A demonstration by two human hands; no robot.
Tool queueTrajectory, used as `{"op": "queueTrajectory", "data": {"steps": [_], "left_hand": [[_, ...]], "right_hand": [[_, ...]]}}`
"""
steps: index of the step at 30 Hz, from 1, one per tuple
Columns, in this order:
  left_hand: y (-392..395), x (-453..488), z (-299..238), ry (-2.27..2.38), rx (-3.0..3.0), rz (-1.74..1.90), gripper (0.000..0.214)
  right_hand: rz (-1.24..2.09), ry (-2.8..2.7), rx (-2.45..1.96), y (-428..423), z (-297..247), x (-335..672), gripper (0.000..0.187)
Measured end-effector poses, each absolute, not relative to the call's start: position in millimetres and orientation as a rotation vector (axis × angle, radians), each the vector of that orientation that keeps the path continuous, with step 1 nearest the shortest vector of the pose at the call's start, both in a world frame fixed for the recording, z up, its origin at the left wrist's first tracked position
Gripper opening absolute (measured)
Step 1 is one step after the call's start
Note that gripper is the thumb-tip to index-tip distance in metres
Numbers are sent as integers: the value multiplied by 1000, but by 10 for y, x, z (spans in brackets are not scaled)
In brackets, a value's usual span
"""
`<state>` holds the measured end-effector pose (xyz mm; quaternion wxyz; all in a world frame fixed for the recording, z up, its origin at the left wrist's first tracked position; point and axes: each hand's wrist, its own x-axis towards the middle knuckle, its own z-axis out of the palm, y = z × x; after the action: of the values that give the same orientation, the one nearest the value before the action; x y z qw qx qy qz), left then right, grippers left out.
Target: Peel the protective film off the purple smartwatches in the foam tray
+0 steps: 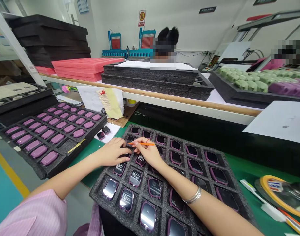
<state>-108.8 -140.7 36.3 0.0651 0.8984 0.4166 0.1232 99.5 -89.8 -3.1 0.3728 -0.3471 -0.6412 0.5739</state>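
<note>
So one purple-rimmed watch [130, 139] is sitting near the far-left corner of a black foam tray [97, 193], and the orange tool [147, 143] is pointing its tip right by it. Can't tell if it's actually touching.

The right hand [146, 150] is pinching that tool; the left hand [113, 152] is reaching over the tray's left edge, fingers close to the tip. They're working close together, but whether the left is gripping anything, I can't tell.

My guess: they're doing fine work on a single unit, and the next move is calling for a steady tip and left fingers bracing.

Counts: six screens are lining the tray's far edge; arms are hiding others, so no total. Two loose watches [101, 135] are lying on white paper on the green worktop [120, 132], past that same corner. Further left, another foam tray [77, 144] is holding about 29 purple pieces [49, 158], with one yellow strip [76, 146] lying along its right edge.
</note>
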Motion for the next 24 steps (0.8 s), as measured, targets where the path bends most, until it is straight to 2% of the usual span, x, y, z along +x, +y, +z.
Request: {"op": "queueTrajectory", "data": {"steps": [5,15,20,24], "left_hand": [[-1450,-1128,324,1331,2678,433,37],[-1516,-1181,181,1339,2474,691,30],[-1519,-1187,141,1422,2347,769,46],[-1522,-1184,113,1447,2315,777,45]], "right_hand": [[1495,-1637,-886,-859,-137,1001,23],[1532,-1662,-871,-902,-112,1045,20],[1537,-1656,-870,-915,-104,1030,18],[1535,-1664,-861,-931,-107,1026,19]]}}
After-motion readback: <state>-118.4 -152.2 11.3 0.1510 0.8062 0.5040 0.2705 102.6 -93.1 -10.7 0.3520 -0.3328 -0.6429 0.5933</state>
